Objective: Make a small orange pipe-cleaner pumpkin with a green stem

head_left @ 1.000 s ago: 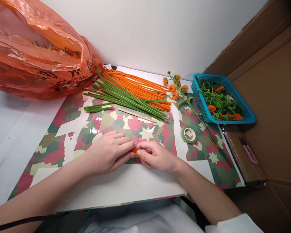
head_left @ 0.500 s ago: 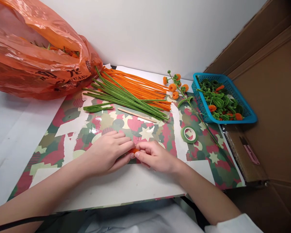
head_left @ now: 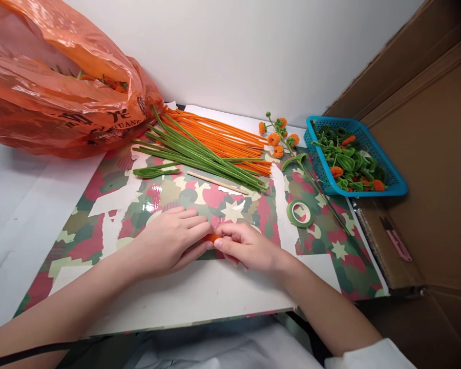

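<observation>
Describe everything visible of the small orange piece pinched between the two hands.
Only a sliver of the orange piece shows: fuzzy, like the pipe cleaners farther back. It sits low over the patterned mat, pinched between the fingertips of the left hand and right hand, which meet around it. Fingers hide most of it, so its shape and length cannot be told.

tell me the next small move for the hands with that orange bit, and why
Probably keep rolling the orange piece tighter between the fingertips. The left hand and right hand pinch it from both sides, low over the patterned mat, and only a small nub shows. The finished orange balls on the sprig look rounder and fuller.
</observation>
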